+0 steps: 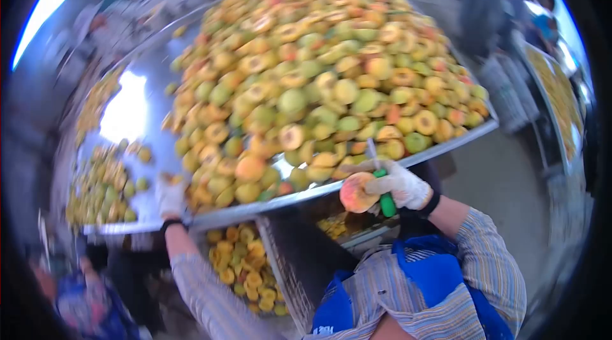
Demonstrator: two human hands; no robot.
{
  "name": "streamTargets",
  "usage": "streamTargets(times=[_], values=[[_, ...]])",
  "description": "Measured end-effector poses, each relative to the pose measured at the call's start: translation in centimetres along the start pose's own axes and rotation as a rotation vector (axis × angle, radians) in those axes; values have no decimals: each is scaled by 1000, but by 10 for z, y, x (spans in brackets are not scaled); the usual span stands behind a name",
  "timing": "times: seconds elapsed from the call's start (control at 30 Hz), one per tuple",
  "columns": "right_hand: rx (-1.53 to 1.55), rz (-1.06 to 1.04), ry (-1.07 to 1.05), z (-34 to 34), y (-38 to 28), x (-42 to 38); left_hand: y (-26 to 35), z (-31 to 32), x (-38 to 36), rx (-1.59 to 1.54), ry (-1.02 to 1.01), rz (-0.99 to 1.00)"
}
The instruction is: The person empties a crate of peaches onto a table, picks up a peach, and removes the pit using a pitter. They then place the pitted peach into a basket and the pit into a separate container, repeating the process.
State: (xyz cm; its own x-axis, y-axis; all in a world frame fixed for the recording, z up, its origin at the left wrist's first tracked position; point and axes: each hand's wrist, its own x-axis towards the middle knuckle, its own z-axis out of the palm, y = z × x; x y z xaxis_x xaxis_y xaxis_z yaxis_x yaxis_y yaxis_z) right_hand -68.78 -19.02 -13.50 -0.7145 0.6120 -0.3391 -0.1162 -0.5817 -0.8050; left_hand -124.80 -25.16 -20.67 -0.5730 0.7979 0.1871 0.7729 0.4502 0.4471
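A large heap of halved and whole peaches [293, 79] covers the metal table [153, 126]. My right hand [403, 187], in a whitish glove, is closed on a green-handled knife [387, 200] and a red and yellow peach [358, 192] at the table's front edge. The knife's blade points up toward the heap. My left hand [171, 195], gloved as well, is over the front edge beside the heap's left side; its fingers are blurred, and whether it holds anything cannot be made out.
Below the table edge stands a crate [274, 263] with peach halves [245, 267]. A smaller peach pile [102, 187] lies at the table's left. A co-worker [95, 298] is at the lower left. Another fruit-covered table [553, 98] stands at the right, with people behind.
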Motion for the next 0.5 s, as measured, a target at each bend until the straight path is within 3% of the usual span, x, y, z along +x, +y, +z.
streamTargets(times=[0.13,0.2,0.37,0.43,0.5], values=[[-257,12,-120,49,-23,38,-10,-26,-26,-249,130,-281],[-433,13,-166,90,-43,58,-16,-38,-38,35,92,-237],[-699,-67,-242,163,-51,131,-11,-39,-46,135,-12,-225],[-681,-85,-238,188,-47,160,-19,-26,-42,-282,-90,-159],[-663,-86,-235,205,-39,188,2,-19,-52,-437,-167,-74]])
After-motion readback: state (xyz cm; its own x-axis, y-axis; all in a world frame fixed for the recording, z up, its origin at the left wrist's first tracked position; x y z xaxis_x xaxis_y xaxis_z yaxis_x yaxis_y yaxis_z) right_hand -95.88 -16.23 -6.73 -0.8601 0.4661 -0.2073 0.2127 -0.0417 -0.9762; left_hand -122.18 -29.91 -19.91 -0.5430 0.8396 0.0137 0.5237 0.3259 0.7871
